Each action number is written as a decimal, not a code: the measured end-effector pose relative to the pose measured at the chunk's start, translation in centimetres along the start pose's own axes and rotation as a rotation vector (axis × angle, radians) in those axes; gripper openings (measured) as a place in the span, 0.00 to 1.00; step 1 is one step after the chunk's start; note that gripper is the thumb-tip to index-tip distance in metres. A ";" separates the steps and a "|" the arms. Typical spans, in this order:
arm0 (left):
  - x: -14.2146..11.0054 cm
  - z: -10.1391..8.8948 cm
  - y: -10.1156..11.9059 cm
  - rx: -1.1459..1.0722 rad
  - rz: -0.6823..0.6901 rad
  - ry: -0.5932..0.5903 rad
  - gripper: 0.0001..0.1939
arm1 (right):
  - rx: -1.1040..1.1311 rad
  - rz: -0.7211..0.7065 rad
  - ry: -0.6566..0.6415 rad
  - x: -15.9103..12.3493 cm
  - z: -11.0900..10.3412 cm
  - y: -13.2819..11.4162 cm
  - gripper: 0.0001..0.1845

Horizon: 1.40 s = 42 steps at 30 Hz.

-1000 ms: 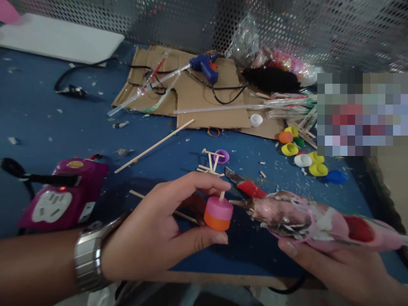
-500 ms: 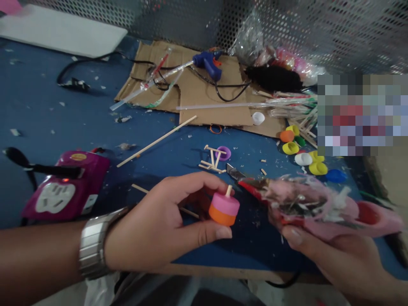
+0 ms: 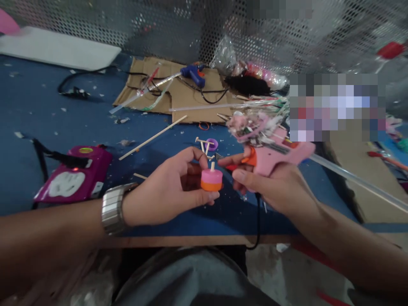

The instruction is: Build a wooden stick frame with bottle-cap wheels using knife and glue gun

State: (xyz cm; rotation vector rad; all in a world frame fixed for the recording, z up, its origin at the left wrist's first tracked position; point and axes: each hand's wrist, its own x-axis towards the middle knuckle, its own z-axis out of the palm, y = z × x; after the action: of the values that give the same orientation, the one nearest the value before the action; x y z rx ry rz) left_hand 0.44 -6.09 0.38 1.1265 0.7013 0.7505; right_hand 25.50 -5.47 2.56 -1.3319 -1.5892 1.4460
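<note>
My left hand (image 3: 165,185) pinches two stacked bottle caps (image 3: 211,180), pink over orange, between thumb and fingers. A short wooden stick (image 3: 212,166) stands up from the top of the pink cap. In my right hand (image 3: 270,182) is a pink hot glue gun (image 3: 274,153), messy with hardened glue, its tip raised and turned to the left, apart from the caps. An orange trigger (image 3: 251,156) shows by my fingers, and a clear glue stick (image 3: 357,180) sticks out of its back. Beyond my left hand lie a small frame of sticks (image 3: 204,146) and a purple ring (image 3: 211,144).
A purple power strip (image 3: 73,174) with a lit plug lies at the left. Farther back, a blue glue gun (image 3: 194,75) rests on cardboard (image 3: 197,104). A long wooden stick (image 3: 153,137) and a white board (image 3: 60,46) are on the blue table. A cutter knife's red handle (image 3: 230,167) is partly hidden.
My right hand has lifted the pink glue gun and tilted its tip up, away from the caps. The left hand still holds the caps. The view has shifted slightly.
</note>
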 end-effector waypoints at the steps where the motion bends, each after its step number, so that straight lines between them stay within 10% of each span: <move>1: 0.1 -0.1 -0.1 0.006 0.018 -0.005 0.20 | 0.010 -0.018 0.019 0.5 0.5 -0.1 0.20; 11: 0.9 -0.9 -0.6 0.189 0.261 0.094 0.21 | 0.211 -0.197 0.136 1.5 2.6 0.1 0.41; 42: 1.2 -1.5 -0.9 0.487 0.620 0.253 0.19 | 0.342 -0.209 0.212 2.6 4.3 1.4 0.32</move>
State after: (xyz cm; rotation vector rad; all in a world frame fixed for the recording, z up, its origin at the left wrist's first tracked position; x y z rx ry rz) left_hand 0.06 -4.56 -1.04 1.7510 0.7747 1.3075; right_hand 21.21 -4.73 -0.25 -1.0489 -1.2388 1.3282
